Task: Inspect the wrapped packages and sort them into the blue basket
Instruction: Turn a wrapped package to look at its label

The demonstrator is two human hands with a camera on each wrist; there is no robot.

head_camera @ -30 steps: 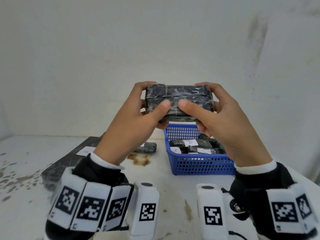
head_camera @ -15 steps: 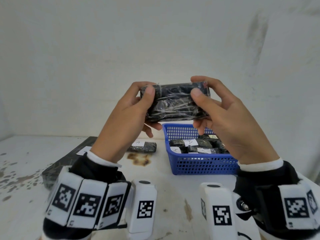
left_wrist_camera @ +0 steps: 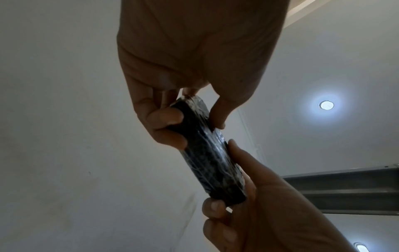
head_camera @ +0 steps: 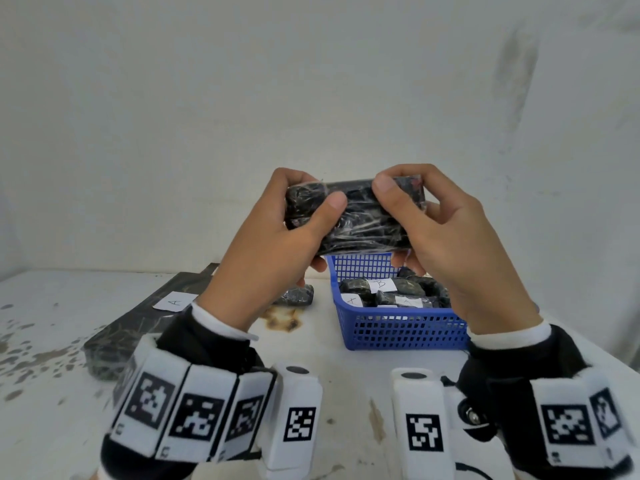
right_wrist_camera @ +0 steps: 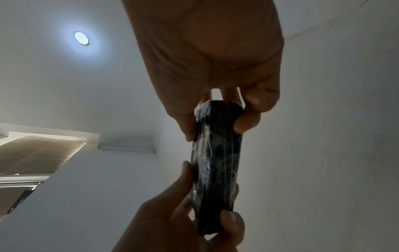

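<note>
Wrapped package [head_camera: 360, 216] held up between both hands
Left hand [head_camera: 266, 251] grips its left end, thumb across the front; right hand [head_camera: 457, 244] pinches its right end; package raised above the blue basket [head_camera: 398, 332], clear of the table [head_camera: 346, 393].

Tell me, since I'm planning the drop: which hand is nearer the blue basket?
Right. The right hand hangs directly above the blue basket; the left hand is off to its left. Both grip the wrapped package.
</note>
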